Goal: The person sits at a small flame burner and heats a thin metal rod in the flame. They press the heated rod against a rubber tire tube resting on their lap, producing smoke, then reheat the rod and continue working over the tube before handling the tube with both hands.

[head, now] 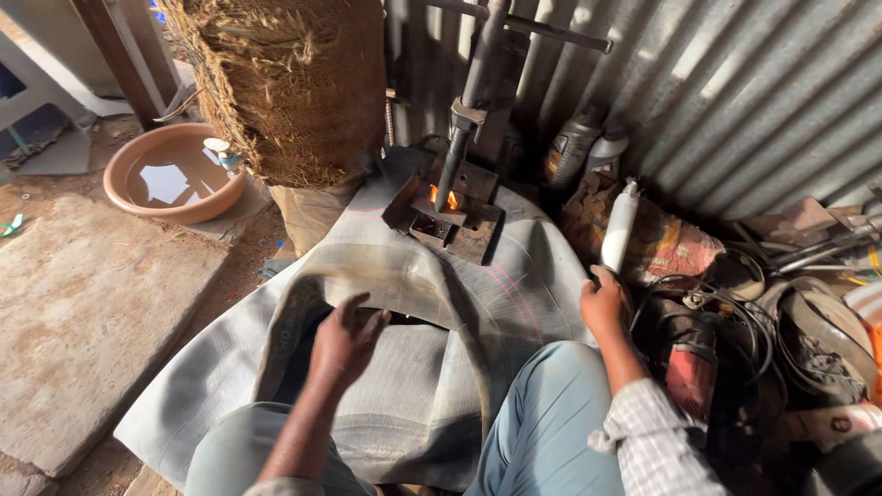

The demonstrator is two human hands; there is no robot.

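Observation:
My left hand (347,338) hovers with fingers spread just over a folded grey rubber inner tube (404,276) that lies across my lap. My right hand (604,303) grips the lower end of a white squeeze bottle (620,225), holding it upright at the tube's right edge. Beyond the tube stands a rusty screw press (455,197) with a small flame burning under its clamp.
A corrugated metal wall (735,92) rises behind. A pink basin of water (170,174) and a burlap-wrapped drum (294,83) stand at the left, with a concrete slab (83,312) below. Bottles (574,142), a red power tool (689,354), cables and scrap crowd the right.

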